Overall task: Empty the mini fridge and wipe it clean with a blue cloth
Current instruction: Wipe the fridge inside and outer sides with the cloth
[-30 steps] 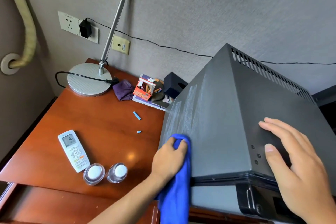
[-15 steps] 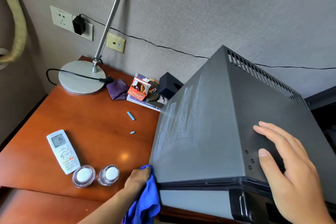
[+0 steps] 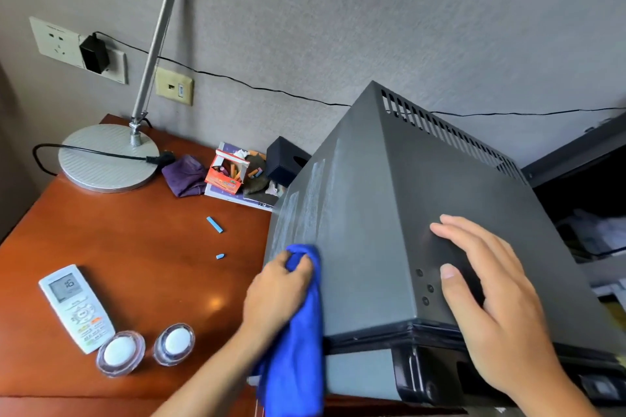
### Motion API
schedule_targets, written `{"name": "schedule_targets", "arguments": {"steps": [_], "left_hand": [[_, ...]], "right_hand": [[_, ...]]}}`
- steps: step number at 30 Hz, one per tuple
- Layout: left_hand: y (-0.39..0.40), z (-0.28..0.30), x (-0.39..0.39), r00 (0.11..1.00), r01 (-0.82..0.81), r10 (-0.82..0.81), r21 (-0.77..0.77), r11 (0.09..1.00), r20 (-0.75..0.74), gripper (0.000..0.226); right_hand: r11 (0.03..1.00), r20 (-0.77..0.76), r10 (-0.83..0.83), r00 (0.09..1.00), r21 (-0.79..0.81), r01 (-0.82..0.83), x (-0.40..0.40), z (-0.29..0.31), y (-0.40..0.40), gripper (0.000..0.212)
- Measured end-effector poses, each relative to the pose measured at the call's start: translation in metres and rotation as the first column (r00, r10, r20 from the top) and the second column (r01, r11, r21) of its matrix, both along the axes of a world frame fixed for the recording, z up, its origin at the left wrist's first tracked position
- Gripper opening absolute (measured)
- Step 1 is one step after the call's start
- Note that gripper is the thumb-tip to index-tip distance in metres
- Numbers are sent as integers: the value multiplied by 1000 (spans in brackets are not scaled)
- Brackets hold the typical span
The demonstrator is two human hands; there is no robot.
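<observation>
Dark grey mini fridge (image 3: 389, 230) on right end of red-brown wooden desk (image 3: 118, 247), against grey textured wall (image 3: 372, 10). Left hand (image 3: 276, 294) grip clamped on blue cloth (image 3: 298, 342), pressed to fridge's left side panel; pale smears above. Right hand (image 3: 491, 308) flat on top, fingers straight. On desk: lamp base (image 3: 108, 159), remote (image 3: 76, 306), two capped glasses (image 3: 145, 349), chalk box (image 3: 227, 173), loose blue chalk (image 3: 214, 224).
</observation>
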State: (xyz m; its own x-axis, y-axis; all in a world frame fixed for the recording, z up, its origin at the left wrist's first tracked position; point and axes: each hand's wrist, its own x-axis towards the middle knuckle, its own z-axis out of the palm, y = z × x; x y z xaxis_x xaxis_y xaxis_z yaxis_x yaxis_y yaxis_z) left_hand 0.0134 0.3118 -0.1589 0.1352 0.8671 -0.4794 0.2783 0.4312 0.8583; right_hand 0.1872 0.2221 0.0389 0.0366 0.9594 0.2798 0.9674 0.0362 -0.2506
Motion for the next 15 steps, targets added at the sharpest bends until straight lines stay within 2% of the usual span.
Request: {"name": "schedule_targets", "arguments": {"steps": [3,4,6,8,11,15], "left_hand": [[14,-95,-12,987,124,-149,-304,945,-59,43],[15,-123,-15,982,150,-183,-376,914,-53,51],[8,-158,-16,971,168,-228,-477,863,-71,62],[4,-163,-12,975,99,-184,-499,861,-124,61],[10,-123,-3,986,27,-90,-395,918,-142,52],[19,-20,10,995,-21,21,2,1000,-94,38]], "right_hand": [[1000,18,-11,1000,-8,11,0,0,0,44],[1000,19,-12,1000,-9,13,0,0,0,44],[1000,14,-11,1000,-7,11,0,1,0,45],[1000,0,-9,1000,-2,9,-1,1,1,45],[1000,-9,-4,1000,0,4,-1,0,0,44],[1000,-4,-1,1000,-4,1,0,1,1,45]]}}
